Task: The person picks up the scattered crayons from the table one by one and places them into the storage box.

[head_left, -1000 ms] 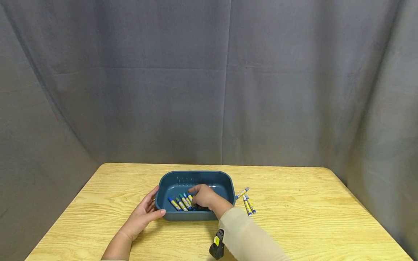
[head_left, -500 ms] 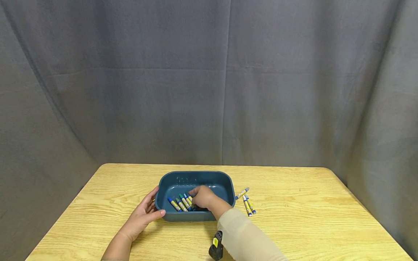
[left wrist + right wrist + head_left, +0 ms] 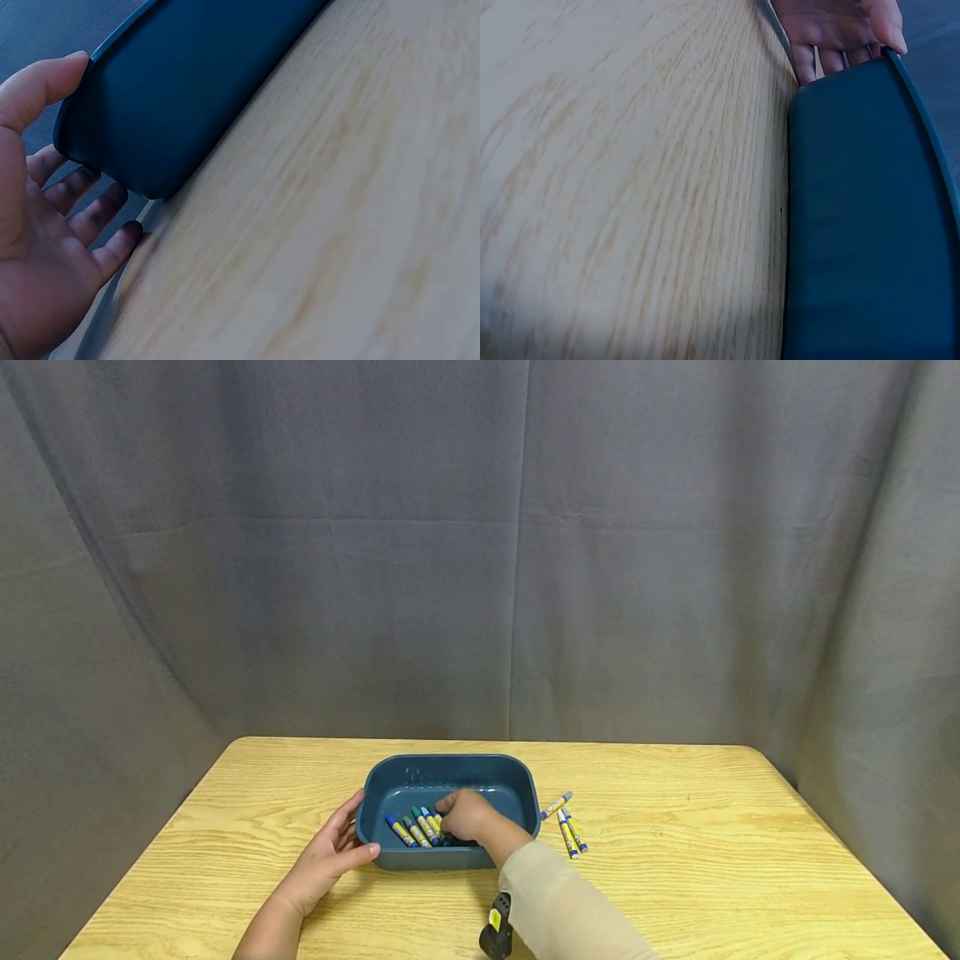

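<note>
A dark blue rectangular box (image 3: 450,858) stands on the table. My left hand (image 3: 322,858) rests at its left end, thumb at the front corner and fingers spread along the side. The left wrist view shows the thumb (image 3: 49,86) at the rim and relaxed fingers against the wall. My right hand (image 3: 468,817) reaches inside, low over the crayons (image 3: 417,828); its fingertips are mostly hidden, so any hold on a crayon cannot be made out. These crayons have yellow-and-blue wrappers and blue or green tips, and lie slanted side by side.
Three more crayons (image 3: 567,831) lie on the wooden table (image 3: 712,860) just right of the box. A black device with a yellow mark (image 3: 497,927) sits at the right cuff. Behind the table hangs a grey curtain (image 3: 375,568).
The right hand shifts only slightly inside the box, and the crayons beside its fingertips move a little. The left hand and the crayons on the table stay in place.
</note>
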`<action>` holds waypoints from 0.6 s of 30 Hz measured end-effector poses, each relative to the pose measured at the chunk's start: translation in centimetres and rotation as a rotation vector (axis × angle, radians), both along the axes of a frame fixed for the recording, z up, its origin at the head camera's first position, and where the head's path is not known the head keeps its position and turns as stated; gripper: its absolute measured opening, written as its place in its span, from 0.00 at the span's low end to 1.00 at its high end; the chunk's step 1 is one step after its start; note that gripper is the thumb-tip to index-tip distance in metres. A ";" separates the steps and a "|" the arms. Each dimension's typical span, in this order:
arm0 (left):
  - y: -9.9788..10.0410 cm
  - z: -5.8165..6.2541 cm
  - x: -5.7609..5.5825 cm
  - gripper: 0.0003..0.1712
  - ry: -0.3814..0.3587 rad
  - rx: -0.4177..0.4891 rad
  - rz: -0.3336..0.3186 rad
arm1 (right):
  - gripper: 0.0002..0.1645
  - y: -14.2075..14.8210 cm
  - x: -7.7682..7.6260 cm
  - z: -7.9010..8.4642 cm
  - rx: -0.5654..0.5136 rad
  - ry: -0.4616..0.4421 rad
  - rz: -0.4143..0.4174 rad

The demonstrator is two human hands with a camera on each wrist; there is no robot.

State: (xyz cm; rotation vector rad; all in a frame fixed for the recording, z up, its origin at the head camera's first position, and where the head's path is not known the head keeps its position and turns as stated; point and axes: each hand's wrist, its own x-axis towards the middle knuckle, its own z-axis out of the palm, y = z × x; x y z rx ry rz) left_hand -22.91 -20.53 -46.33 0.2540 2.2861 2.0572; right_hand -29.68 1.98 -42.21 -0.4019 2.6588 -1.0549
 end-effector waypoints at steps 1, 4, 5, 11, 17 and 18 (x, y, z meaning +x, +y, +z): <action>0.0 0.0 0.0 0.51 0.001 -0.001 0.003 | 0.23 0.0 0.0 0.0 0.001 0.006 -0.004; 0.1 0.1 0.0 0.51 0.003 -0.006 0.005 | 0.24 0.1 0.1 0.3 -0.012 0.013 -0.020; 0.1 0.1 0.0 0.51 0.004 -0.007 0.007 | 0.24 0.2 0.2 0.4 -0.017 0.013 -0.024; 0.0 0.0 0.0 0.51 -0.002 0.002 -0.004 | 0.23 0.9 0.3 1.0 -0.069 0.001 -0.042; -0.1 -0.1 -0.1 0.50 -0.001 -0.011 -0.002 | 0.23 2.6 0.3 1.8 -0.133 0.004 -0.028; -0.1 -0.1 -0.1 0.50 -0.002 -0.013 0.001 | 0.23 3.0 0.3 2.0 -0.144 0.005 -0.026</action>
